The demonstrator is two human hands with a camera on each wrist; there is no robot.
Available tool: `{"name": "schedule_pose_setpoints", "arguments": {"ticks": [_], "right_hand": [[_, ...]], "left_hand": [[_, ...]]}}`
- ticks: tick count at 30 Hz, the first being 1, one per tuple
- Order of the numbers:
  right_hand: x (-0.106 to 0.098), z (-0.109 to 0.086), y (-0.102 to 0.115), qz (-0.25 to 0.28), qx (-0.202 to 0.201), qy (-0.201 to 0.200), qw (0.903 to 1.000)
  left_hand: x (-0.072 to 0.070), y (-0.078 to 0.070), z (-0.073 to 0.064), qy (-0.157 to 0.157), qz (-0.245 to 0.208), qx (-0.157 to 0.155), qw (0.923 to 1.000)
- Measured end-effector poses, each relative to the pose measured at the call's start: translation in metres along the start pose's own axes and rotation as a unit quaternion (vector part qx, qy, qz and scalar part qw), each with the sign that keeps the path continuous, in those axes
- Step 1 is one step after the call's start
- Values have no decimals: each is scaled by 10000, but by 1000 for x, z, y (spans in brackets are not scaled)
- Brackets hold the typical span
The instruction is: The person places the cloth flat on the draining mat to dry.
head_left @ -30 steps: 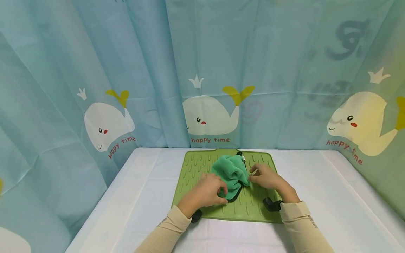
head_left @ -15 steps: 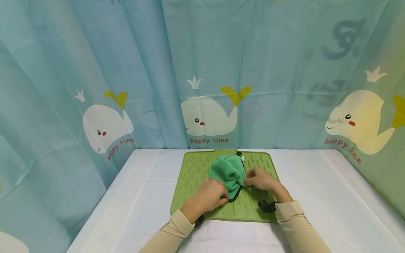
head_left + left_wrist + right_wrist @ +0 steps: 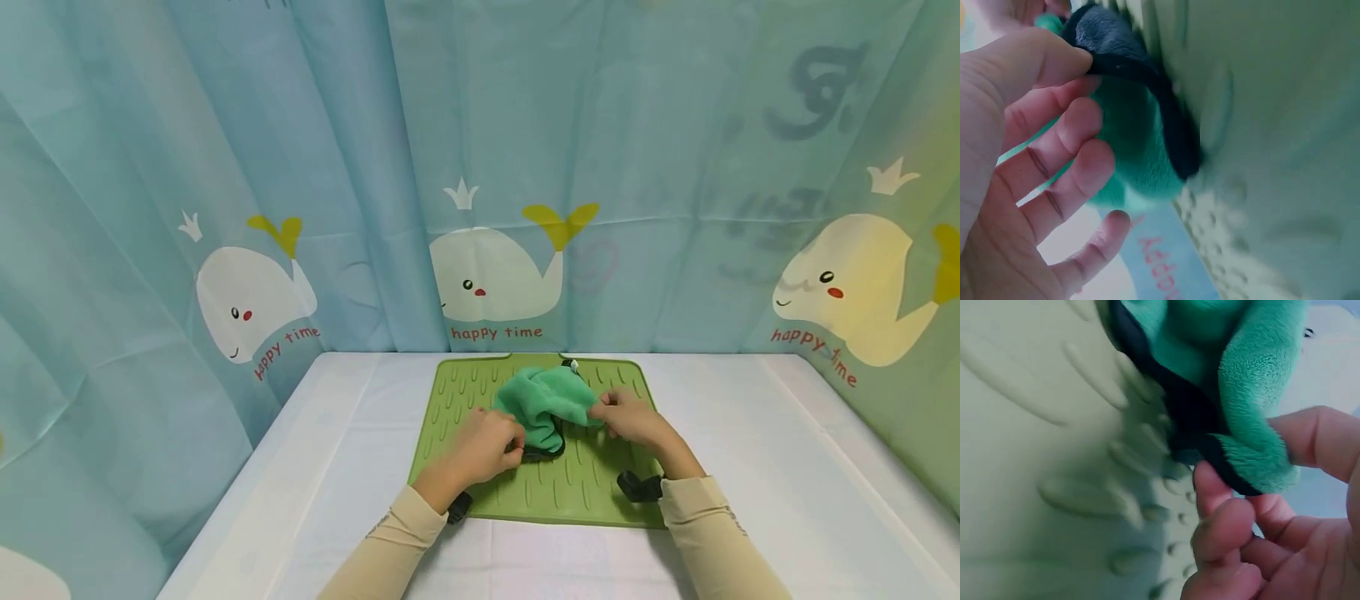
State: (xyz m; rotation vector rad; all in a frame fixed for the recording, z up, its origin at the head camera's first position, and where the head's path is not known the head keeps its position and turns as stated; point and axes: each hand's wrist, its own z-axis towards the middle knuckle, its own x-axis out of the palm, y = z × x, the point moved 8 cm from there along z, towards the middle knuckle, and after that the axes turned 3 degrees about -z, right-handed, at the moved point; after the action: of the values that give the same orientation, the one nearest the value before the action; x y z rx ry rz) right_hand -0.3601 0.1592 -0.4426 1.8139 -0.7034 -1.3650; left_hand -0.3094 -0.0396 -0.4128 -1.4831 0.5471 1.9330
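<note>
A crumpled green plush cloth with a black edge band lies on a green ridged mat. My left hand pinches its near left edge; in the left wrist view the thumb presses the black band against the index finger, while the other fingers spread loosely behind. On the right, my right hand pinches a corner of the cloth, drawn out and lifted a little. The right wrist view shows that folded corner between thumb and fingers, just above the mat's ridges.
The mat rests on a white-covered table. Behind it hangs a light blue curtain printed with whales. A black strap piece sits at the right wrist, another at the left wrist.
Both hands have taken hold of the cloth's edges. The right hand has pulled its corner right and up; the left has shifted slightly left and away, and the cloth's near edge has risen.
</note>
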Motion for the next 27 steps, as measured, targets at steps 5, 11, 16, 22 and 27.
{"name": "schedule_pose_setpoints", "arguments": {"ticks": [5,11,16,22,27], "right_hand": [[-19,-4,-8,259,272,-372,9986],[-39,-8,-13,297,351,-736,9962],[-51,-9,-17,345,398,-843,9951],[-60,-12,-21,307,380,-907,9947],[-66,-14,-25,139,343,-981,9945]], "left_hand": [[-15,23,-5,-225,-407,-253,9986],[-29,49,-13,-373,-638,-563,9957],[-40,70,-18,-437,-1075,-949,9887],[-44,93,-26,-217,-1724,-1495,9734],[-39,109,-33,-39,-1878,-1760,9663]]}}
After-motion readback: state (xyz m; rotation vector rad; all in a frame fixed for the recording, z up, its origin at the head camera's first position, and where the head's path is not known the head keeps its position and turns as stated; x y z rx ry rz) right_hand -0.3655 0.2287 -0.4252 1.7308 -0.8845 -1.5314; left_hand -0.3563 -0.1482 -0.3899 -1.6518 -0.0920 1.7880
